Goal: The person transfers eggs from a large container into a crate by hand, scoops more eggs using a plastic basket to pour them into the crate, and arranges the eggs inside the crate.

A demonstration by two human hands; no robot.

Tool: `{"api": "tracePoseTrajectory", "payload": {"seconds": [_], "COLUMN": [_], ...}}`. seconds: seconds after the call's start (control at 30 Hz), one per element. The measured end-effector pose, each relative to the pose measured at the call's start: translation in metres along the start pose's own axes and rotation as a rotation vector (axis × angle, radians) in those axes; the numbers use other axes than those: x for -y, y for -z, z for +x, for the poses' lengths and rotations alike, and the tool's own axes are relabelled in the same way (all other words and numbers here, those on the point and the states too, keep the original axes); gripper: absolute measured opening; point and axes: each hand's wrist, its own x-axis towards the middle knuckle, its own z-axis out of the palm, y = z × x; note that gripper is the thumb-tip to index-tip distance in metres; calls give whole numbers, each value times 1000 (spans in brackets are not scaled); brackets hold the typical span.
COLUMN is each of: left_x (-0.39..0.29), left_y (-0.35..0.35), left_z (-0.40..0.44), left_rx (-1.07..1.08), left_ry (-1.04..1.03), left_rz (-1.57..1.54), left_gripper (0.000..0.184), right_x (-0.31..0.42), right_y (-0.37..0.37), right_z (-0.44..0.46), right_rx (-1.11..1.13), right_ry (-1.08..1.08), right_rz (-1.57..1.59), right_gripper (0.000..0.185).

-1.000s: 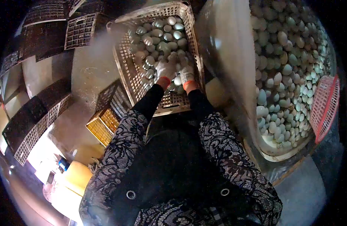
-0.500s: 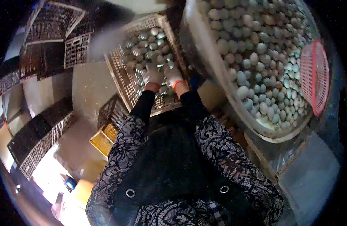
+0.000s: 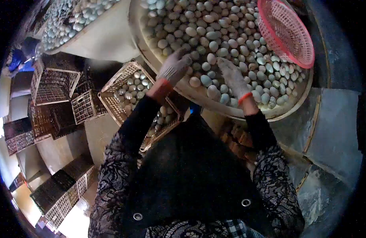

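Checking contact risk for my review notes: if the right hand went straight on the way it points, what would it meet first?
Most likely the eggs just ahead of the right hand, inside the tub; its height over them is unclear.

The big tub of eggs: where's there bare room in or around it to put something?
The grey surface right of the wooden strip, beyond the tub, looks bare. Inside the tub, eggs crowd around the left hand and right hand; the crate beside it holds many eggs too.
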Motion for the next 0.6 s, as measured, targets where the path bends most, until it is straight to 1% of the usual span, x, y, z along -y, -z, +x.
{"api": "tracePoseTrajectory", "payload": {"seconds": [0.03,0.07,0.1,0.13,0.2,0.27,0.3,0.33,0.37,0.4,0.47,0.5,0.57,0.6], "left_x": [25,60,93,123,135,132,120,109,68,45,65,69,74,77], "left_y": [-10,-19,-28,-39,-47,-54,-56,-58,-61,-65,-81,-88,-91,-92], "left_z": [27,60,92,122,142,147,141,136,108,94,112,107,107,107], "left_rx": [18,33,37,67,99,259,297,324,239,154,30,-53,-96,-119], "left_ry": [-212,-320,-431,-509,-579,-84,41,170,275,375,238,113,53,23], "left_rz": [232,350,466,153,-146,-451,-521,-589,-444,-299,-102,-50,4,31], "left_gripper": [32,34,35,38,42,42,43,43,46,48,48,60,70,75], "right_x": [-46,-72,-76,-78,-96,-128,-115,-103,-104,-106,-108,-94,-120,-111], "right_y": [-1,-2,-4,-2,-14,-36,-40,-45,-47,-52,-63,-60,-74,-69], "right_z": [12,18,21,20,31,60,63,66,69,74,82,78,86,85], "right_rx": [6,35,21,22,22,41,107,31,71,56,28,-13,55,50], "right_ry": [77,139,144,-32,-199,263,10,-234,-221,-206,-174,-271,-288,-279], "right_rz": [-197,-365,-360,-25,327,-756,-167,421,376,390,416,546,511,519], "right_gripper": [43,46,46,45,45,45,44,43,48,51,62,64,71,71]}}
